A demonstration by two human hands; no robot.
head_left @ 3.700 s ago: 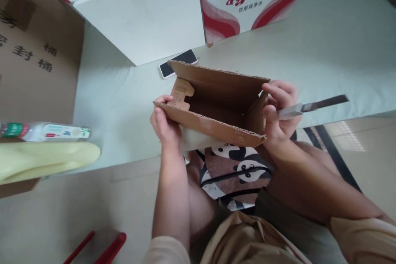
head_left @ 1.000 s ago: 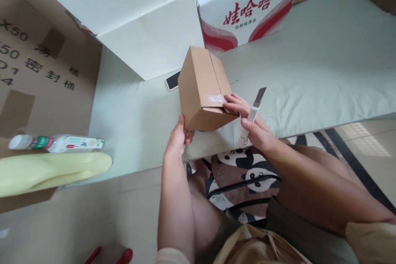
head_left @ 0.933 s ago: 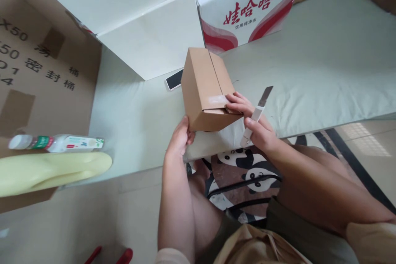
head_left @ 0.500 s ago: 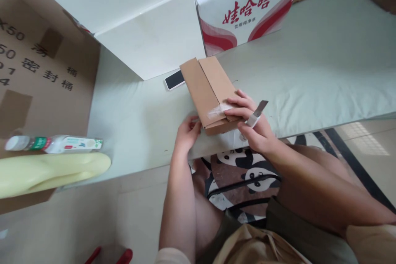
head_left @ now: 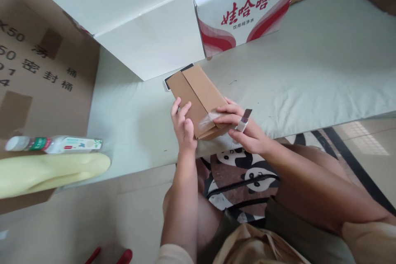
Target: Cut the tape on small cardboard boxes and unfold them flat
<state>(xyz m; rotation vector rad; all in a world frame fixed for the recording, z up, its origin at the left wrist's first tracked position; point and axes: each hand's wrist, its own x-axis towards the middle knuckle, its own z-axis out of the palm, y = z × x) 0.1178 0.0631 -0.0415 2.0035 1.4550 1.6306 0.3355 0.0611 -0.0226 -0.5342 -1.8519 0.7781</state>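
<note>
Blade (head_left: 247, 114) bare, my right fingers (head_left: 229, 119) clasp the knife (head_left: 242, 126); a slip over the box (head_left: 201, 88) could nick my loosely spread left fingers (head_left: 189, 128).

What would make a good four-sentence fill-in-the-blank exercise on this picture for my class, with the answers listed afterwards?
1. The person's ____ hand holds the knife.
2. A strip of clear sticky ____ crosses the seam of the cardboard box.
3. Instead of standing upright, the bottle lies on its ____.
4. The large writing on the white carton is coloured ____.

Missing words: right; tape; side; red.
</note>
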